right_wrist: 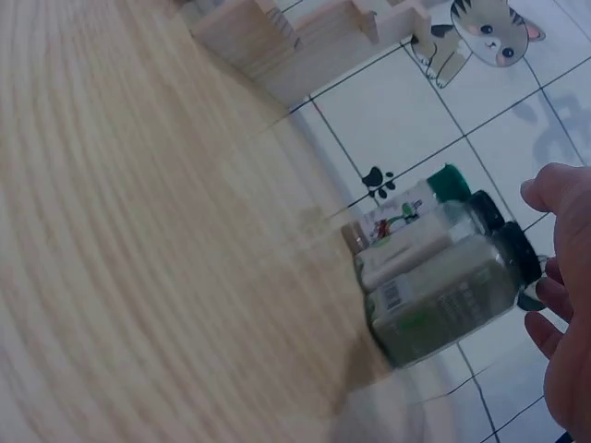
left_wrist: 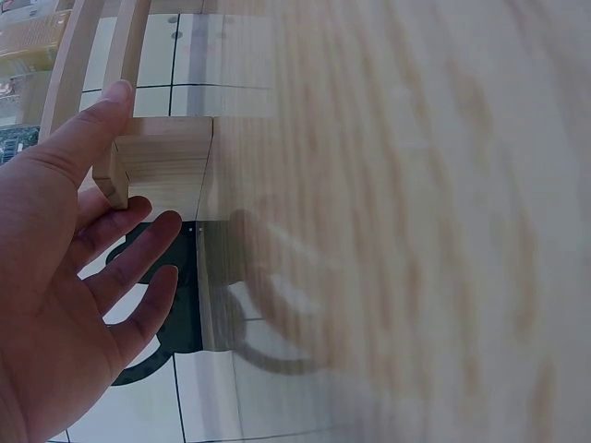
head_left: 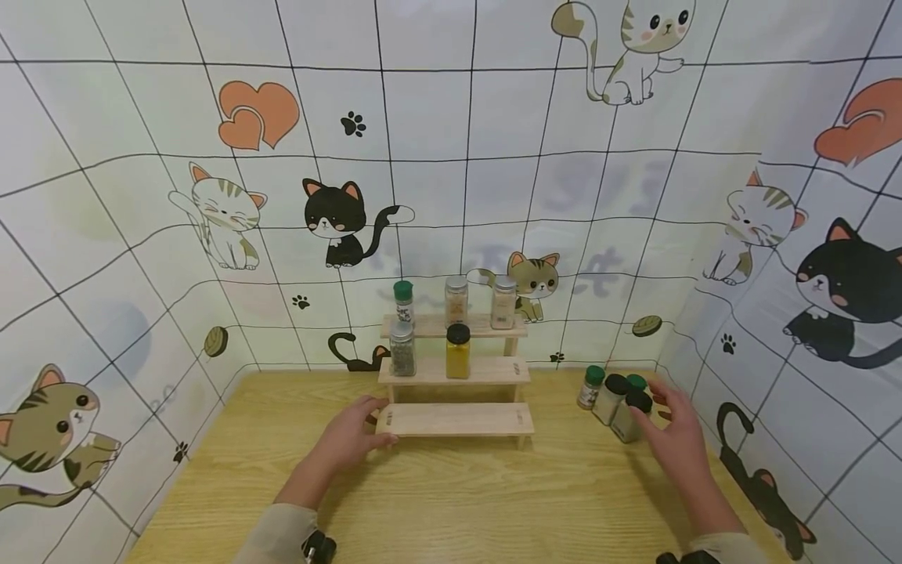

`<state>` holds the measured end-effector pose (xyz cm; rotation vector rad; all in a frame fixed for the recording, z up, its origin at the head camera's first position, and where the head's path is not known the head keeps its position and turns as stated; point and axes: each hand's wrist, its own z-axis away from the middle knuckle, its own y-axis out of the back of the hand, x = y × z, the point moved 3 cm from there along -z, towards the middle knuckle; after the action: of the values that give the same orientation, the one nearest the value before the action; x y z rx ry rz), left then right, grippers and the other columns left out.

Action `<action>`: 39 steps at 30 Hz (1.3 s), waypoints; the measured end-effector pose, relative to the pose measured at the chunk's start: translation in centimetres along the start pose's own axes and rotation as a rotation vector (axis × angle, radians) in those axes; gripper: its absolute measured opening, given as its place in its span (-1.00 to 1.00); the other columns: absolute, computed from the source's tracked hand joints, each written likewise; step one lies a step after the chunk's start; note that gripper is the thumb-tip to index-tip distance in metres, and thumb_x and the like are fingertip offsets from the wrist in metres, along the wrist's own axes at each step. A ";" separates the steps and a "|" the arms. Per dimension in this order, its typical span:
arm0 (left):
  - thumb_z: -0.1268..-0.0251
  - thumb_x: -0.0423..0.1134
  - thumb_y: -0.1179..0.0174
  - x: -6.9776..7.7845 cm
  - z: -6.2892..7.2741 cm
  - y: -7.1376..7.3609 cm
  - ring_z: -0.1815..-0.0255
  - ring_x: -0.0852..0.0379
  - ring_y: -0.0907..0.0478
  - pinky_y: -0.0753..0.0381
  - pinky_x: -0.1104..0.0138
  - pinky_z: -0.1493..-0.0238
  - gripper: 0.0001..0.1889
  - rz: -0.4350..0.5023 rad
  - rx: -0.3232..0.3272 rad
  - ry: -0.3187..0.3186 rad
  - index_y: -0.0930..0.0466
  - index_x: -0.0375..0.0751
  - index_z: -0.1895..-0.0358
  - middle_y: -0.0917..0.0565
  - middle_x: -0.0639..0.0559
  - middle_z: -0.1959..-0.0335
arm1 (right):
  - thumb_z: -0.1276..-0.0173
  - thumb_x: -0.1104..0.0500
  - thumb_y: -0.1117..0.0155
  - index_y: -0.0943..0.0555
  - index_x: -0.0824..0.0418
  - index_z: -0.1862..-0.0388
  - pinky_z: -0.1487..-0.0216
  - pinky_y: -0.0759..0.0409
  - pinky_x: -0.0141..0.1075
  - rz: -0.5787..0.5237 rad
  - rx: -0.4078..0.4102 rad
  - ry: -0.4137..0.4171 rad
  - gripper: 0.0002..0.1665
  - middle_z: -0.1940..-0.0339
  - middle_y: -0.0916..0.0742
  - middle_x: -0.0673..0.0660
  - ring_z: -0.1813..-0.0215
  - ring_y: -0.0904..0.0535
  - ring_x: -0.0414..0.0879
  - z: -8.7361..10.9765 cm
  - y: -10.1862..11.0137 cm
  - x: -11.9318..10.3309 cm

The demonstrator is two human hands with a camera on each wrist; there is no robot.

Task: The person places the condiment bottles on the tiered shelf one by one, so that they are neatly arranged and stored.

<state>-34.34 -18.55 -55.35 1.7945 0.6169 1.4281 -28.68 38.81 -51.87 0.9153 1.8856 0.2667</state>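
A three-step wooden rack (head_left: 458, 421) stands on the table. My left hand (head_left: 348, 435) grips the left end of its lowest step, the thumb at the front edge and the fingers around the end. In the left wrist view the rack's leg (left_wrist: 171, 152) shows between thumb and fingers. My right hand (head_left: 678, 431) is at the group of spice jars on the right, its thumb and fingers spread beside a black-capped jar (head_left: 625, 423). A green-capped jar (head_left: 636, 381) stands partly hidden behind it. Beside these are another black-capped jar (head_left: 607, 403) and a green-capped shaker (head_left: 590, 388).
On the rack's top step are a green-capped shaker (head_left: 404, 301) and two silver-lidded jars, one at the right end (head_left: 503, 304). The middle step holds a silver-lidded jar (head_left: 402, 351) and a yellow jar (head_left: 458, 356). A cat-printed wall covering (head_left: 437, 188) surrounds the table (head_left: 451, 501).
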 end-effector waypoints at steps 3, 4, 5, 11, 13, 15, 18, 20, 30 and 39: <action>-0.32 0.08 -0.63 0.0 0.0 0.0 -0.21 -0.06 -0.71 -0.70 -0.11 -0.21 -0.19 -0.005 -0.002 -0.005 -0.57 -0.15 -0.55 -0.62 -0.03 -0.41 | -0.60 0.14 -0.49 -0.41 0.36 -0.66 -0.11 -0.34 -0.62 -0.012 -0.041 -0.040 -0.21 -0.47 -0.53 0.44 -0.40 -0.50 0.37 0.4 -0.2 0.9; -0.32 0.08 -0.63 0.0 0.0 0.0 -0.21 -0.06 -0.71 -0.70 -0.11 -0.21 -0.19 -0.001 -0.005 -0.002 -0.57 -0.15 -0.55 -0.62 -0.03 -0.41 | -0.61 0.13 -0.48 -0.39 0.37 -0.67 -0.11 -0.34 -0.63 -0.019 -0.051 -0.051 -0.19 -0.48 -0.51 0.45 -0.41 -0.50 0.39 0.5 -0.2 1.1; -0.32 0.08 -0.63 0.0 0.0 0.0 -0.21 -0.06 -0.71 -0.70 -0.11 -0.21 -0.19 0.001 -0.004 -0.003 -0.57 -0.15 -0.55 -0.62 -0.03 -0.40 | -0.61 0.13 -0.48 -0.38 0.37 -0.67 -0.11 -0.33 -0.64 -0.025 -0.059 -0.059 -0.19 -0.50 -0.49 0.45 -0.41 -0.49 0.40 0.5 -0.3 1.3; -0.29 0.09 -0.64 -0.1 0.0 0.0 -0.19 -0.06 -0.71 -0.71 -0.12 -0.17 -0.18 0.001 0.007 -0.003 -0.58 -0.15 -0.54 -0.64 -0.01 -0.37 | -0.63 0.16 -0.45 -0.35 0.37 -0.69 -0.12 -0.39 -0.57 -0.024 -0.086 -0.072 -0.19 -0.51 -0.45 0.48 -0.40 -0.50 0.43 0.5 -1.0 2.3; -0.29 0.09 -0.64 -0.1 0.0 0.0 -0.19 -0.05 -0.72 -0.71 -0.12 -0.17 -0.18 0.000 0.009 -0.003 -0.58 -0.15 -0.54 -0.64 -0.02 -0.37 | -0.63 0.17 -0.45 -0.35 0.36 -0.69 -0.10 -0.41 -0.55 -0.019 -0.083 -0.080 -0.20 -0.48 -0.47 0.47 -0.39 -0.51 0.41 0.4 -1.4 2.7; -0.30 0.10 -0.64 -0.2 0.0 -0.1 -0.19 -0.05 -0.72 -0.71 -0.12 -0.18 -0.18 0.002 0.008 -0.002 -0.58 -0.14 -0.54 -0.64 -0.01 -0.38 | -0.62 0.18 -0.45 -0.35 0.35 -0.69 -0.07 -0.43 -0.62 -0.027 -0.070 -0.095 -0.20 -0.45 -0.50 0.44 -0.38 -0.52 0.38 0.4 -1.8 3.0; -0.30 0.10 -0.64 -0.1 0.0 -0.1 -0.19 -0.05 -0.72 -0.71 -0.12 -0.17 -0.19 0.011 0.008 -0.004 -0.58 -0.13 -0.54 -0.64 -0.01 -0.38 | -0.60 0.24 -0.45 -0.39 0.32 -0.67 -0.01 -0.41 -0.73 -0.053 -0.033 -0.120 -0.24 -0.42 -0.54 0.40 -0.36 -0.54 0.31 0.4 -2.2 3.4; -0.30 0.10 -0.64 -0.1 0.0 0.0 -0.19 -0.05 -0.72 -0.71 -0.12 -0.17 -0.19 0.012 0.007 -0.009 -0.58 -0.13 -0.54 -0.63 -0.02 -0.39 | -0.58 0.29 -0.44 -0.43 0.32 -0.65 0.01 -0.41 -0.76 -0.067 -0.004 -0.123 -0.26 -0.41 -0.57 0.39 -0.31 -0.56 0.22 0.5 -2.4 3.3; -0.31 0.07 -0.64 0.1 0.1 0.1 -0.19 -0.06 -0.71 -0.70 -0.13 -0.19 -0.20 0.012 0.012 -0.006 -0.58 -0.14 -0.54 -0.62 -0.05 -0.42 | -0.43 0.45 -0.47 -0.57 0.24 -0.57 -0.04 -0.58 -0.62 -0.118 0.003 0.093 -0.26 -0.29 -0.65 0.28 -0.11 -0.49 -0.51 -0.2 -2.8 -0.7; -0.32 0.07 -0.63 0.0 0.1 0.0 -0.21 -0.06 -0.71 -0.68 -0.13 -0.24 -0.19 0.013 0.012 0.001 -0.57 -0.14 -0.56 -0.60 -0.06 -0.45 | -0.52 0.43 -0.42 -0.51 0.18 -0.64 -0.10 -0.67 -0.48 -0.189 -0.169 0.194 -0.25 -0.37 -0.64 0.28 -0.20 -0.60 -0.22 -2.2 -4.8 -5.7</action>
<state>-34.27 -18.56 -55.36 1.8106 0.6169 1.4366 -31.56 31.95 -49.47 0.6106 2.0766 0.4044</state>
